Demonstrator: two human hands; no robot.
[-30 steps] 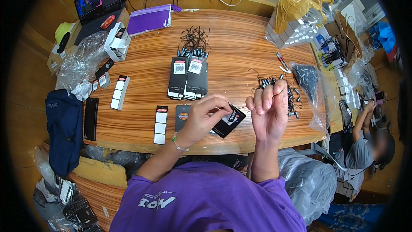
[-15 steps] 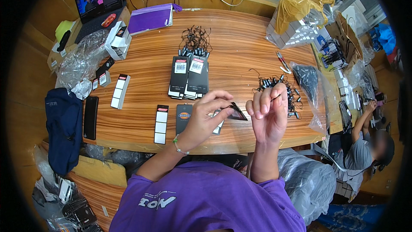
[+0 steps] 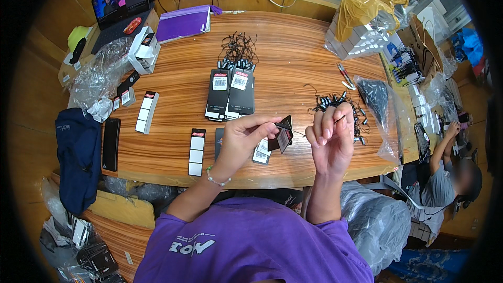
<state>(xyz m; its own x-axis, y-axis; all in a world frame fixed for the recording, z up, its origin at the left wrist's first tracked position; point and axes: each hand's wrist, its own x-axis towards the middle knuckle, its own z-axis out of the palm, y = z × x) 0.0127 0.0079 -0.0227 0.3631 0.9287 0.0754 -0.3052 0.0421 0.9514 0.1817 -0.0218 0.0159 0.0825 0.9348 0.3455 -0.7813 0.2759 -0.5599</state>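
Note:
My left hand [image 3: 246, 135] pinches a small black tag [image 3: 282, 132] and holds it up over the front of the wooden table [image 3: 293, 63]. My right hand [image 3: 331, 136] is raised beside it, fingers curled around a thin black string loop [image 3: 339, 119]. The two hands are close but apart. Below the tag lie more black tags with white labels [image 3: 260, 154]. A heap of black string fasteners [image 3: 335, 102] lies just beyond my right hand.
Two stacks of finished black tags [image 3: 230, 93] sit mid-table with loose strings [image 3: 238, 47] behind. White-labelled strips [image 3: 197, 144] and a black phone [image 3: 110, 144] lie at the left. A clear bag of black parts [image 3: 374, 97] is at the right. Another person [image 3: 445, 178] sits lower right.
My left hand has lifted the black tag off the table and turned it on edge toward my right hand. My right hand stays raised with the string.

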